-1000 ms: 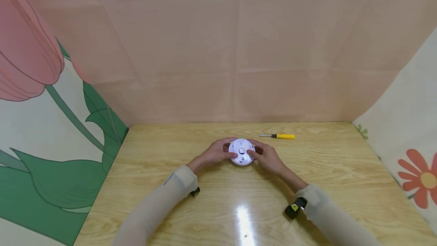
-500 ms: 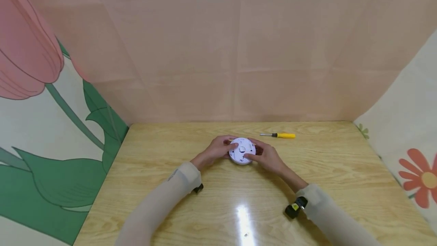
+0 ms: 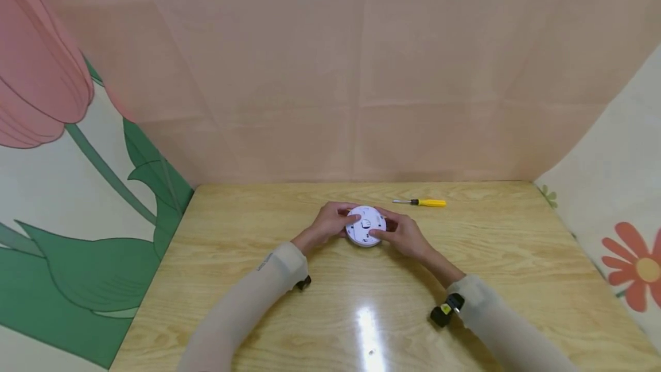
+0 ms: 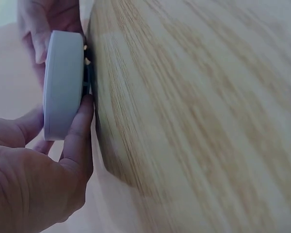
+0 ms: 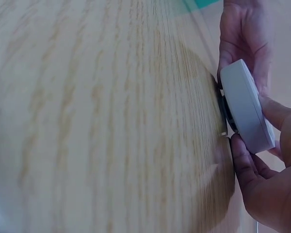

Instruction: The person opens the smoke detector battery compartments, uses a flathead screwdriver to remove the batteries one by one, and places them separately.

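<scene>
Both hands grip a round white smoke detector (image 3: 365, 233), its flat slotted back plate facing up. My left hand (image 3: 327, 224) holds the left rim, thumb lying over the face and fingers underneath. On the opposite side, my right hand (image 3: 408, 237) pinches it, thumb on the lower right of the plate. The left wrist view catches the smooth white side of the detector (image 4: 65, 82) edge-on, with dark parts and small brassy bits on its underside. From the right wrist, fingertips (image 5: 238, 145) appear at the detector's lower edge, close over the table.
A yellow-handled screwdriver (image 3: 431, 203) lies on the wooden table (image 3: 258, 211) behind the right hand, its blade pointing left. Behind the table's far edge hangs a plain pinkish backdrop (image 3: 356, 73). Printed flower sheets stand at both sides.
The left thumb has shifted from the lower left of the plate to its upper left, and the right thumb has slid lower. Plate markings have turned slightly. The screwdriver stays put.
</scene>
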`<state>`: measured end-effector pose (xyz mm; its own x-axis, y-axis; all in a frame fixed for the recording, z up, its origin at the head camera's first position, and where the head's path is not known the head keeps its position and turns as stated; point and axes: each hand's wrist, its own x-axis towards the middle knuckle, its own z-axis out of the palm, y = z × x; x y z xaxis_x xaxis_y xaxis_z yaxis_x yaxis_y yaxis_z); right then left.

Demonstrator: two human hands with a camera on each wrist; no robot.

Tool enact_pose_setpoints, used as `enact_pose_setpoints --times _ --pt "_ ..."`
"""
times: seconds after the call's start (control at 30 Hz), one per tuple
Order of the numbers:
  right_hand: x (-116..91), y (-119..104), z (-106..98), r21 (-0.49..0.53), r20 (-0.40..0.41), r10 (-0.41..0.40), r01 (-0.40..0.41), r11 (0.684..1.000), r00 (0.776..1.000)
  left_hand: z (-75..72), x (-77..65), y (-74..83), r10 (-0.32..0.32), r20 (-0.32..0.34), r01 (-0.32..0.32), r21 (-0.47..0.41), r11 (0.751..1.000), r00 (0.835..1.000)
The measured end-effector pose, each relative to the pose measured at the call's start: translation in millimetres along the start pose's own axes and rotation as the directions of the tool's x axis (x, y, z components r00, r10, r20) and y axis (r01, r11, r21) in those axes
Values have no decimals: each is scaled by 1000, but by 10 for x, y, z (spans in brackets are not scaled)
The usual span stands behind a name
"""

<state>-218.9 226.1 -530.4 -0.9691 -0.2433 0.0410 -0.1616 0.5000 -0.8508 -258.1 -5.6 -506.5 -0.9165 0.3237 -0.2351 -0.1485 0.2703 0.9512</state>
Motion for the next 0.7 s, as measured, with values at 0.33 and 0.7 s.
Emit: enact_pose_setpoints --times 0.33,0.7 --pt "2 -23 38 25 -12 14 -14 1000 1000 -36 -8 -15 10 18 -9 -55 998 1000" --pt "6 -6 -12 42 -5 16 -16 999 1000 -36 -4 -20 -19 64 28 -131 991 998"
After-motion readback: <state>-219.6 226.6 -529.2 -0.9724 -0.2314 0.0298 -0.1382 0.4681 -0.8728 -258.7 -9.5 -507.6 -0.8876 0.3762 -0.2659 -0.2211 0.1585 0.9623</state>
